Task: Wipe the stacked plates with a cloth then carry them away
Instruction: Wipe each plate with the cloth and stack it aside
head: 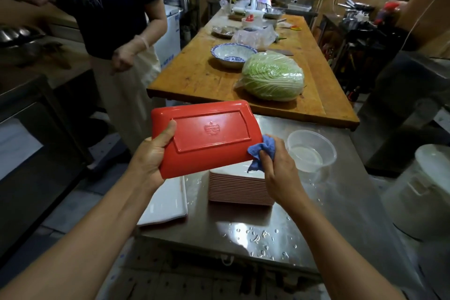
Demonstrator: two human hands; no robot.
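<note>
The left hand (155,153) holds a red rectangular plate (207,137) up off the steel worktop (341,202), underside facing the camera; its grip is closed round the plate's left short edge, thumb pressed on the raised foot ring and the other fingers hidden behind. The right hand (275,157) has a crumpled blue cloth (261,151) bunched in its fingers and pressed to the plate's right edge, at the lower corner.

Directly below, near the middle of the worktop, stands the stack of plates (239,186), pale on top with pinkish edges, many high. A single white plate (166,204) lies beside it at the worktop's left edge, partly overhanging. A clear plastic bowl (310,151) with a little water sits toward the right, and water droplets (258,236) bead the steel near the front edge.

The red plate looks like melamine: stiff, light, unlikely to shatter, but glossy and probably slick when wet, so the foot ring is a good purchase for the thumb. The stack will likely be heavy and its layers could slide; it looks best taken with both hands under the short ends and kept level.
</note>
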